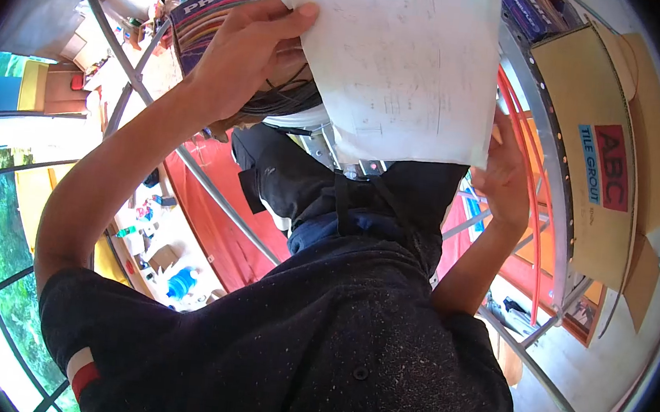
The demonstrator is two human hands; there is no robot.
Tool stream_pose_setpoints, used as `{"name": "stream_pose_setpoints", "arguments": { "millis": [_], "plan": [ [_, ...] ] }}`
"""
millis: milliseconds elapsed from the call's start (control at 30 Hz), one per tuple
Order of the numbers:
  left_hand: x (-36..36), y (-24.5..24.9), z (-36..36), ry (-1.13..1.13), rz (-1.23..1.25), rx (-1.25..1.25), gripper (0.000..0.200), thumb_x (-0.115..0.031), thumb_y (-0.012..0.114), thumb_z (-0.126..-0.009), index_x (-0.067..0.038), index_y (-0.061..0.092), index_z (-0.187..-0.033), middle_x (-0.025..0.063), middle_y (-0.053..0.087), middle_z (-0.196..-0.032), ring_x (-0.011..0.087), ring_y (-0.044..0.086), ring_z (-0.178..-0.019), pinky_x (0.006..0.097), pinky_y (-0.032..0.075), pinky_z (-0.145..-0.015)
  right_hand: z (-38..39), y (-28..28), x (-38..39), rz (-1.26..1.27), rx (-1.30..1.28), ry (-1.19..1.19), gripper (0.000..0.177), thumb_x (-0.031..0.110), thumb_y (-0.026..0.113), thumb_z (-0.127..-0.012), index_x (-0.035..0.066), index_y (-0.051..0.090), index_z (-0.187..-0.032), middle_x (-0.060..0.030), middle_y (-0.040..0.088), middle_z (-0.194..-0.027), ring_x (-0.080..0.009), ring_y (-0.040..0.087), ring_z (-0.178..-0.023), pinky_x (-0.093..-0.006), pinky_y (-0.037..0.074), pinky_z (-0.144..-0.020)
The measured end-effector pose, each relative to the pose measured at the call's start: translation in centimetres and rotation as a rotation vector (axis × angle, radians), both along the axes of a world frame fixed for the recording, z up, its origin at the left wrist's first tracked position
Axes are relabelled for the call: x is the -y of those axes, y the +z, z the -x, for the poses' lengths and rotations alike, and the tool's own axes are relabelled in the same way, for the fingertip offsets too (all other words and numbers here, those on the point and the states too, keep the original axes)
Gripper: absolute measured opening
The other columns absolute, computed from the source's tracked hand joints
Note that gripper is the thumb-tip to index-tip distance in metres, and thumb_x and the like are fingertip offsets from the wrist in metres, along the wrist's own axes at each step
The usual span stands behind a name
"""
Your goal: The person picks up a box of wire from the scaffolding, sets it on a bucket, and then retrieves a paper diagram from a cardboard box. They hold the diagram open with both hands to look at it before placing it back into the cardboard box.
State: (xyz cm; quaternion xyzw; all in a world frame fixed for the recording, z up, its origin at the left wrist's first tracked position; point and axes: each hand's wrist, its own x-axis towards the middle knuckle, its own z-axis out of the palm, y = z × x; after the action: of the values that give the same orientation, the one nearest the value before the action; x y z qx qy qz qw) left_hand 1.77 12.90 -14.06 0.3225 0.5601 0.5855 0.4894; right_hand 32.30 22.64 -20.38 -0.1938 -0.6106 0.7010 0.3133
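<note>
A white sheet of paper (pixel 405 63) with faint handwritten lines and marks hangs in front of me, nearly upright. My left hand (pixel 261 51) pinches its left edge, thumb on the front, other fingers partly hidden behind. At the lower right corner, my right hand (pixel 502 170) has its fingers curled against the paper's edge; some of them are out of sight. Just beneath my left hand lies a coil of dark wire (pixel 284 100). A blue printed box marked PHILFLEX (pixel 225 12) is behind my left hand, with its top portion partly covered by the sheet.
An open cardboard box labelled ABC Tile Grout (pixel 601 159) stands at the right. Red cable (pixel 534 200) hangs beside it. Metal scaffold tubes (pixel 217 196) cross on both sides. Far below, a blue container (pixel 180 282) and scattered items lie on a white surface.
</note>
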Motion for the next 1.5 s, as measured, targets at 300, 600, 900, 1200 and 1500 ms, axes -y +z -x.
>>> {"name": "stream_pose_setpoints", "arguments": {
  "millis": [300,600,900,1200,1500],
  "plan": [
    [0.0,-0.9,-0.1,-0.178,0.019,-0.060,0.034,-0.025,0.052,-0.090,0.001,0.053,-0.112,0.0056,0.061,-0.100,0.0125,0.059,-0.089,0.0278,0.046,-0.084,1.2,0.3,-0.1,0.084,0.043,0.048,0.095,0.054,0.071,-0.067,-0.007,0.034,-0.130,-0.0094,0.052,-0.117,-0.0174,0.051,-0.107,-0.0296,0.040,-0.089],
    [0.3,-1.6,-0.3,-0.254,0.016,-0.151,0.039,-0.027,0.054,-0.089,0.001,0.052,-0.116,0.0074,0.061,-0.104,0.0117,0.059,-0.093,0.0277,0.046,-0.085,4.2,1.9,0.9,0.144,0.183,-0.246,0.036,0.021,0.070,-0.077,-0.004,0.059,-0.101,-0.0074,0.063,-0.093,-0.0133,0.059,-0.083,-0.0262,0.047,-0.073],
    [0.3,-1.1,-1.2,-0.510,0.193,-0.254,0.047,-0.030,0.058,-0.086,0.002,0.049,-0.119,0.0095,0.060,-0.107,0.0145,0.058,-0.094,0.0288,0.044,-0.085,3.6,2.0,0.0,0.232,-0.122,-0.585,0.033,0.012,0.064,-0.082,-0.003,0.054,-0.109,-0.0104,0.060,-0.104,-0.0180,0.058,-0.094,-0.0313,0.046,-0.083],
    [0.5,-1.5,-0.7,-0.487,0.275,-0.189,0.031,-0.026,0.059,-0.087,0.003,0.058,-0.099,0.0124,0.062,-0.097,0.0160,0.062,-0.087,0.0268,0.049,-0.075,4.3,1.3,-0.4,0.304,-0.355,-0.674,0.031,0.006,0.063,-0.082,-0.003,0.054,-0.110,-0.0088,0.059,-0.109,-0.0182,0.056,-0.098,-0.0311,0.044,-0.088],
    [0.2,-1.5,0.1,-0.231,0.235,-0.119,0.024,-0.025,0.054,-0.089,-0.002,0.060,-0.097,0.0048,0.062,-0.094,0.0110,0.060,-0.086,0.0225,0.047,-0.076,4.5,0.2,-0.3,0.287,-0.372,-0.611,0.036,0.000,0.064,-0.079,-0.001,0.053,-0.112,-0.0079,0.057,-0.113,-0.0189,0.054,-0.104,-0.0321,0.044,-0.089]
  ]
}}
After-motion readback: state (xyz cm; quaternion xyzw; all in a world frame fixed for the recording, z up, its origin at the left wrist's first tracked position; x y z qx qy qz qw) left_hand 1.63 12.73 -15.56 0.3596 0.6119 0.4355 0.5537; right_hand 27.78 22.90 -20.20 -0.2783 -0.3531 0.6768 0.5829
